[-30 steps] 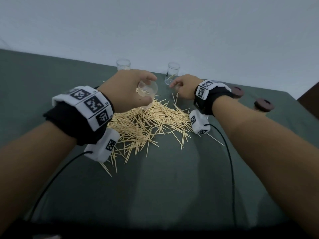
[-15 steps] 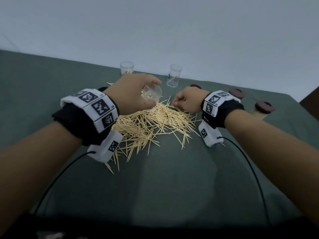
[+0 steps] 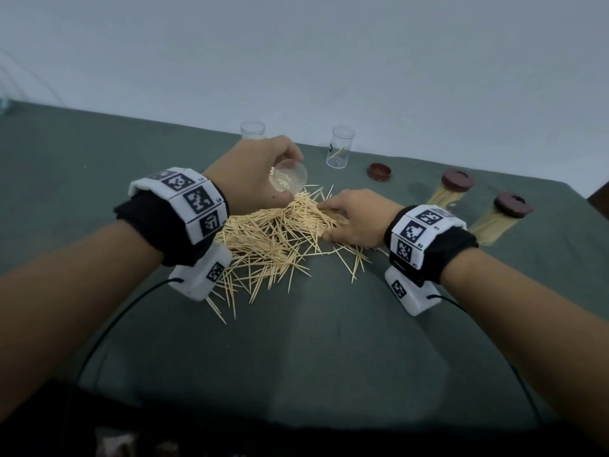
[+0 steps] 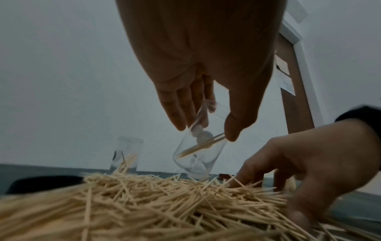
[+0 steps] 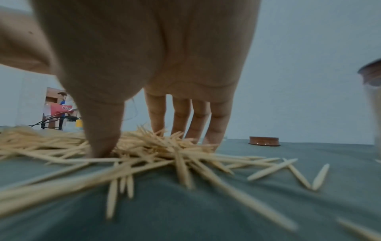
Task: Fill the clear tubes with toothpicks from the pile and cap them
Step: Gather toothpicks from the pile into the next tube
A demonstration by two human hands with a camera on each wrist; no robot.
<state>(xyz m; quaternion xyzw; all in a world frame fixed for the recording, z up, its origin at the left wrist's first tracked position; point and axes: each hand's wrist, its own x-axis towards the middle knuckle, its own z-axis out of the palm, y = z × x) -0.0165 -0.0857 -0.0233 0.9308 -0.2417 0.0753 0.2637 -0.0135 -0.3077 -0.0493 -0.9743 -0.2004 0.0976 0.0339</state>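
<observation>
clear tube held tilted over the toothpick pile

a clear tube (image 3: 287,180) is grasped between thumb and fingers of the left hand (image 3: 253,178), just above the pile's far edge. its long axis is tilted, the open mouth turned toward the head camera; a few toothpicks lie slanted inside. the right hand (image 3: 354,219) is spread on the toothpicks (image 3: 273,239), fingers (image 5: 156,112) and thumb extended onto the pile's right side, nothing clenched. bare green cloth (image 3: 313,341) lies in front of the pile. beyond stand two open tubes (image 3: 341,146), a loose brown cap (image 3: 379,171) and two capped filled tubes (image 3: 449,192). the fingertips are buried among sticks, blurred in the wrist views.
</observation>
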